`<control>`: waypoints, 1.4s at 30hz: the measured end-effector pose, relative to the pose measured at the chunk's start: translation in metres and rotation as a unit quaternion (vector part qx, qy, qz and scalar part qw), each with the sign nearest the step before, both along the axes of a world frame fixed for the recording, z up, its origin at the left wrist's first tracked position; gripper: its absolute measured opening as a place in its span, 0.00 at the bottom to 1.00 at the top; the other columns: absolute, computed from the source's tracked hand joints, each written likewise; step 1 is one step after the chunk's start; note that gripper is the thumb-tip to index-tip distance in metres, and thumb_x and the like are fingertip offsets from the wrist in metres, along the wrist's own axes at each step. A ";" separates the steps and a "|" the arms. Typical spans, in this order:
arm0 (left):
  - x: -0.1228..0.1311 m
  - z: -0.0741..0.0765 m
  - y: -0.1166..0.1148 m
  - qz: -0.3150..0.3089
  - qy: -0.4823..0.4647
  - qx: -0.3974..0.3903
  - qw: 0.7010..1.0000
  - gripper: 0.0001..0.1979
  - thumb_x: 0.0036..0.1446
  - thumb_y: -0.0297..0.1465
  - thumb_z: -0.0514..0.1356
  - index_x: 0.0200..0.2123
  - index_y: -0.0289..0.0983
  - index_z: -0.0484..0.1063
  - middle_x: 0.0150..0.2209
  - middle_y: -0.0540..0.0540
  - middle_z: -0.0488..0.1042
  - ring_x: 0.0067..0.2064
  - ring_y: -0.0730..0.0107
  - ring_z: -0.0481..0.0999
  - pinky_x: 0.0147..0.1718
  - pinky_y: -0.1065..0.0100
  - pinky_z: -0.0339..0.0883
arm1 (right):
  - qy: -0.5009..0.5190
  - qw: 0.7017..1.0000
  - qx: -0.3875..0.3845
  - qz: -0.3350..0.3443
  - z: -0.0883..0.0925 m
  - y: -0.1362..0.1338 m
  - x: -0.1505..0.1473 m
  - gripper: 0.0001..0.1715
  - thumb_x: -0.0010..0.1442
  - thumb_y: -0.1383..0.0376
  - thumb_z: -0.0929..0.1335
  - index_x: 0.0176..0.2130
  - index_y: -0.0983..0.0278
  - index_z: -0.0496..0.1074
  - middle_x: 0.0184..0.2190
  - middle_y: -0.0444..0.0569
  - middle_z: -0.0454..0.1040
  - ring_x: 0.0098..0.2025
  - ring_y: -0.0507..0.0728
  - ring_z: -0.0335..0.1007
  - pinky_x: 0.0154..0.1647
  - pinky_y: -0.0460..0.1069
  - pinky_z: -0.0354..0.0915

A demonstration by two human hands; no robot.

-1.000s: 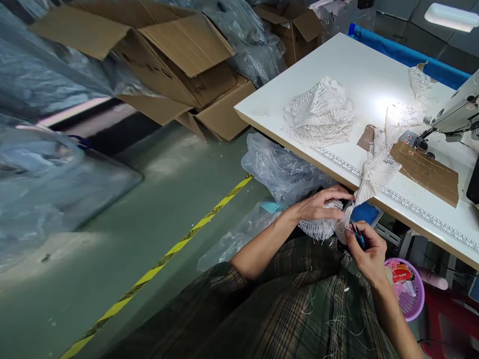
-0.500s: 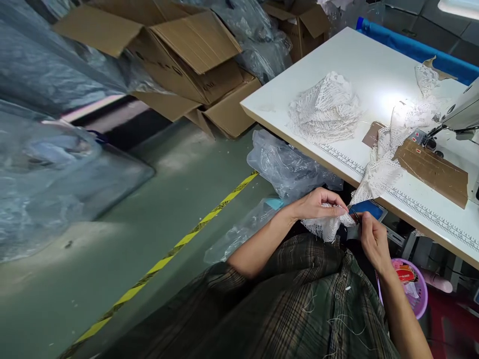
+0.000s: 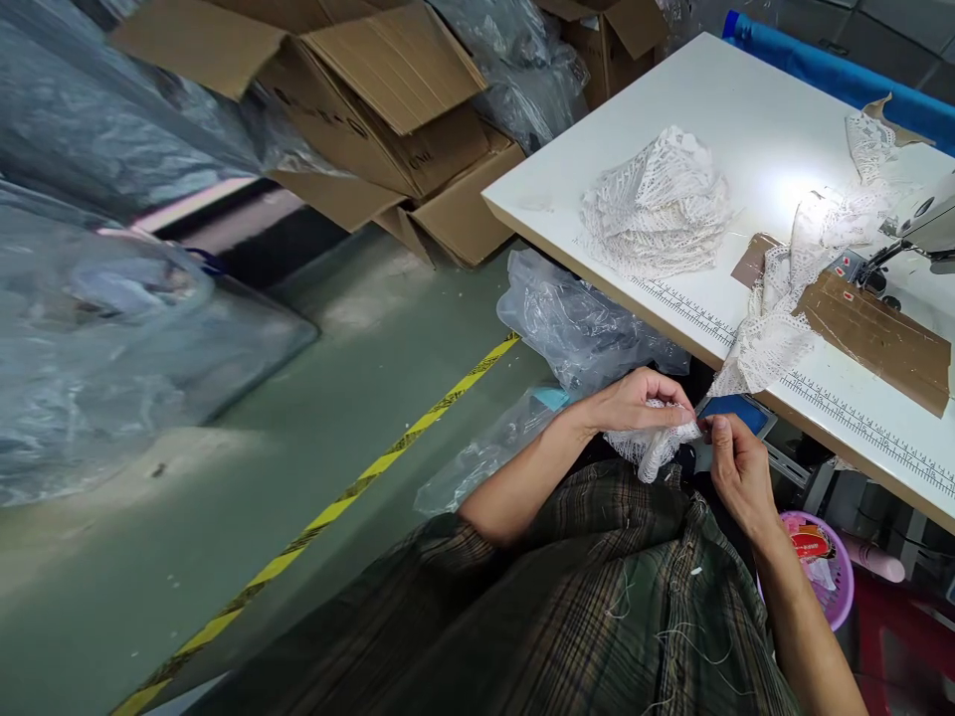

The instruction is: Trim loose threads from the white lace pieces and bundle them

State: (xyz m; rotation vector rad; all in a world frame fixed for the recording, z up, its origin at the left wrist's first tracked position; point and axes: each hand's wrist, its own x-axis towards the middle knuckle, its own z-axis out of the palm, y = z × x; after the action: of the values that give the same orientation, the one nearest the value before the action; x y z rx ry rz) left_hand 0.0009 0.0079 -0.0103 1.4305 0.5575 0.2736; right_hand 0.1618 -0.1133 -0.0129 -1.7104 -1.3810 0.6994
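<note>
My left hand (image 3: 648, 400) pinches a bunched piece of white lace (image 3: 651, 449) above my lap. Close by its right edge is my right hand (image 3: 738, 459), fingers closed. A small dark tool that looks like thread snips is in the right hand, now mostly hidden by the fingers. Beyond the hands, a strip of white lace (image 3: 772, 343) runs from the table's front edge back towards the sewing machine (image 3: 921, 224). A stack of white lace pieces (image 3: 661, 209) lies on the white table (image 3: 753, 109).
Open cardboard boxes (image 3: 388, 109) and clear plastic bags (image 3: 582, 318) stand or lie left of the table. Yellow-black tape (image 3: 350, 497) crosses the green floor. A pink basket (image 3: 843, 587) with wrappers sits below right. Brown card (image 3: 880, 328) lies by the machine.
The view has shifted slightly, so the table appears further right. My right hand has turned a little, and the dark blades seen between the hands are now mostly hidden.
</note>
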 end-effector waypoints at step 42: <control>-0.022 -0.060 -0.023 0.040 -0.036 -0.059 0.997 0.33 0.53 0.50 0.65 0.57 0.36 0.71 0.53 0.38 0.76 0.53 0.58 0.75 0.52 0.61 0.67 | 0.416 0.902 -0.114 0.017 -0.042 -0.001 -0.030 0.31 0.48 0.42 0.74 0.42 0.62 0.76 0.29 0.46 0.77 0.28 0.55 0.71 0.32 0.50 0.70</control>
State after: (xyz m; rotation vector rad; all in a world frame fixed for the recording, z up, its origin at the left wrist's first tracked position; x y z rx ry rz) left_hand -0.0207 -0.0148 -0.0705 1.2805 0.5635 0.3490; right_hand 0.1315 -0.1146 -0.0551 -1.2826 -0.7339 1.4476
